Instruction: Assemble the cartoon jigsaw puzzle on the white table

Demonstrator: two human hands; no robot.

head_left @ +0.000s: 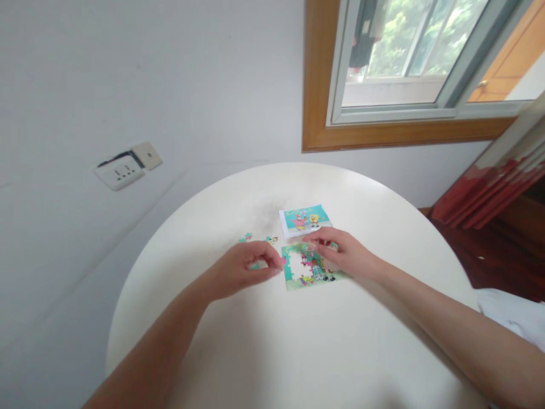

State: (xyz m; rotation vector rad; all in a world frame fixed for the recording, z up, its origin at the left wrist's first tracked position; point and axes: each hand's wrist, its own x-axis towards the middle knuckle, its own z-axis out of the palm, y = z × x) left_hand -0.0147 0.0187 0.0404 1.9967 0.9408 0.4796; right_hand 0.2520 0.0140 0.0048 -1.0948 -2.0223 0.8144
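A partly assembled jigsaw puzzle (293, 283) with a cartoon picture lies on the table; a white gap shows in its left half. At its left edge, the thumb and forefinger of my left hand (251, 264) are pinched on a small pink puzzle piece (284, 261). Over the puzzle's upper right part rests my right hand (340, 250), its fingers apart and touching near the top edge. That hand covers part of the picture. Loose puzzle pieces (271, 240) lie just beyond my left hand, and some teal ones are partly hidden by it.
Behind the puzzle lies a picture card (307, 218) with the same cartoon figures. The round white table (238, 352) stands against a wall with a socket (121, 171). A wood-framed window (315, 136) and a red and white curtain (481, 187) are on the right.
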